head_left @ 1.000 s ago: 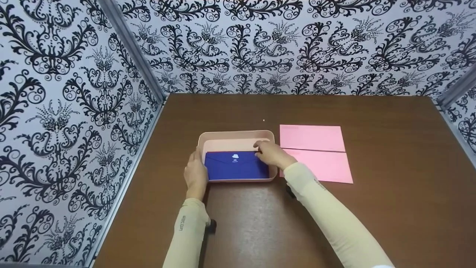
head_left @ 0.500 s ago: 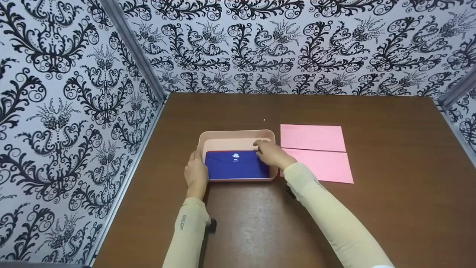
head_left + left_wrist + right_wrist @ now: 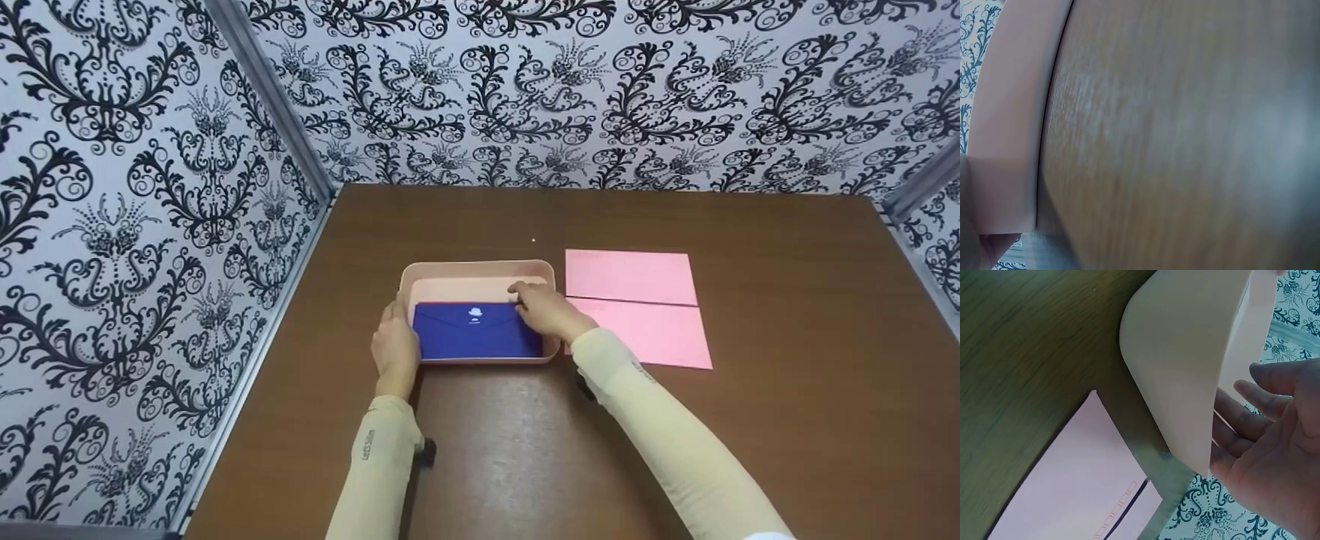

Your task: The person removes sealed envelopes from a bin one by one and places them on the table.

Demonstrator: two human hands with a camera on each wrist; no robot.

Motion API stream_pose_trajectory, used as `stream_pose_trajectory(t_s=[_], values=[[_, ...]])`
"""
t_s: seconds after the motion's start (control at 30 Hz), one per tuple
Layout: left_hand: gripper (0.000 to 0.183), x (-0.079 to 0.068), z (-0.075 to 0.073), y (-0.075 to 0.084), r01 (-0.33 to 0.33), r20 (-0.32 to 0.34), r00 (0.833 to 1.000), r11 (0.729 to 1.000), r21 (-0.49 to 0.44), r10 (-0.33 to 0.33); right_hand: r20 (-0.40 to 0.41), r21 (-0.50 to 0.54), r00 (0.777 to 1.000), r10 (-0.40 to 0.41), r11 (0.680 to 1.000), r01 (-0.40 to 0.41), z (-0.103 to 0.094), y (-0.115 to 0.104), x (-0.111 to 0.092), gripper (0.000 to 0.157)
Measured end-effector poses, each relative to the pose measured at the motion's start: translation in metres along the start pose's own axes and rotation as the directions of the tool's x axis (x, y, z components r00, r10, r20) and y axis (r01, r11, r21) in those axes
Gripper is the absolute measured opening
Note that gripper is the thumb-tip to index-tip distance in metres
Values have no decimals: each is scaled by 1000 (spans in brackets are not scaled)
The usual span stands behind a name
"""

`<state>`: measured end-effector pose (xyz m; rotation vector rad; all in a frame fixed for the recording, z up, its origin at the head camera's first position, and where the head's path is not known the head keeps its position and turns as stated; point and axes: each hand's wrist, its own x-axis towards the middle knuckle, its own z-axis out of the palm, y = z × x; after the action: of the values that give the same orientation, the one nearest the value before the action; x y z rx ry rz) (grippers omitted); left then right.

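Note:
A shallow peach tray [image 3: 480, 269] stands on the table with a dark blue envelope [image 3: 474, 341] lying flat in its near part. The envelope has a pointed flap and a small white hat print; a thin red edge shows behind it. My left hand [image 3: 395, 346] rests along the tray's left wall, its fingers extended. My right hand [image 3: 551, 309] reaches over the right wall, fingers loosely bent inside the tray by the envelope's right end. In the right wrist view, that hand [image 3: 1275, 439] shows its palm beside the tray wall [image 3: 1179, 354]; some fingertips are hidden.
Two pink envelopes, a far one [image 3: 630, 276] and a near one [image 3: 652, 334], lie edge to edge right of the tray. The right forearm passes over the near one's corner. Patterned walls [image 3: 600, 97] bound the brown table [image 3: 810, 315] behind and at the left.
Both hands, the tray and the envelopes stay almost where they were. The whole head view shifts very slightly.

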<state>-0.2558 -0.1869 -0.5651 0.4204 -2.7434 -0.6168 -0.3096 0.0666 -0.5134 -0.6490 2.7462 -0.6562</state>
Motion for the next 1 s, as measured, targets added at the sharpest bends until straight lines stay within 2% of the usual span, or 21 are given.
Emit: stream_pose_trajectory(t_s=[0.27, 0.47, 0.57, 0.73, 1.0], values=[[50, 0, 0, 1, 8, 1, 1000, 1000, -12, -8, -31, 33, 999, -12, 999, 13, 0, 1, 1, 36], [52, 0, 0, 1, 15, 15, 1000, 1000, 4, -15, -91, 126, 996, -11, 992, 23, -4, 2, -3, 34], [52, 0, 0, 0, 15, 12, 1000, 1000, 6, -15, -134, 193, 991, -25, 980, 51, -7, 3, -4, 34], [52, 1, 1, -1, 20, 0, 1000, 1000, -7, -20, -174, 315, 985, 10, 948, 46, -7, 6, -6, 37], [52, 1, 1, -1, 18, -5, 1000, 1000, -8, -18, -249, 408, 968, 18, 909, 88, 1, 11, -18, 44]])
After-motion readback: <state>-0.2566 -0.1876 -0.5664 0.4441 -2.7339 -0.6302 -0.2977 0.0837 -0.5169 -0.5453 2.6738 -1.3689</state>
